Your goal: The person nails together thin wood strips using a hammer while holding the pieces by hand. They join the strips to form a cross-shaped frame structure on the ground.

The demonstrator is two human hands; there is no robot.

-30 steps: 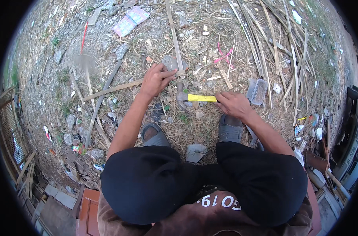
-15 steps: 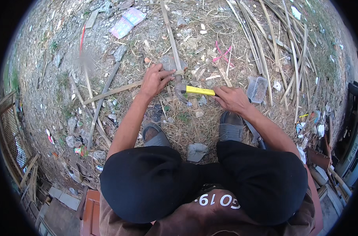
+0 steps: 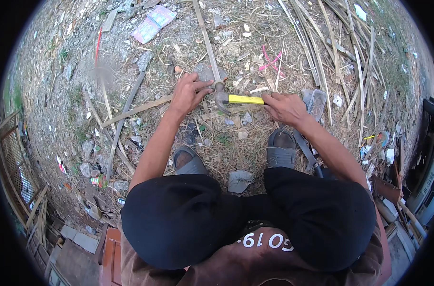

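Observation:
My right hand (image 3: pixel 287 108) is closed around the end of a claw hammer's yellow handle (image 3: pixel 245 99). The hammer's metal head (image 3: pixel 220 97) is at the near end of a long wooden slat (image 3: pixel 205 35) that runs away from me. My left hand (image 3: pixel 187 95) lies over a second wooden slat (image 3: pixel 143 108), thumb and forefinger pinched near the spot where the two slats meet. Whether a nail is between those fingertips is too small to tell. Under the meeting point sits a flat grey stone (image 3: pixel 205 72). The hammer head covers part of the joint.
Loose slats (image 3: pixel 126 107) lie at the left, and a large heap of strips (image 3: pixel 357 62) at the far right. A clear plastic box (image 3: pixel 314 102) is beside my right hand. A long blade (image 3: pixel 306 150) lies by my right sandal (image 3: pixel 281 152). Pink string (image 3: pixel 270 59) and stones litter the ground.
The hammer head has moved slightly away from me and up onto the slats' joint, my right hand shifting a little right with it. My left hand stays in nearly the same place.

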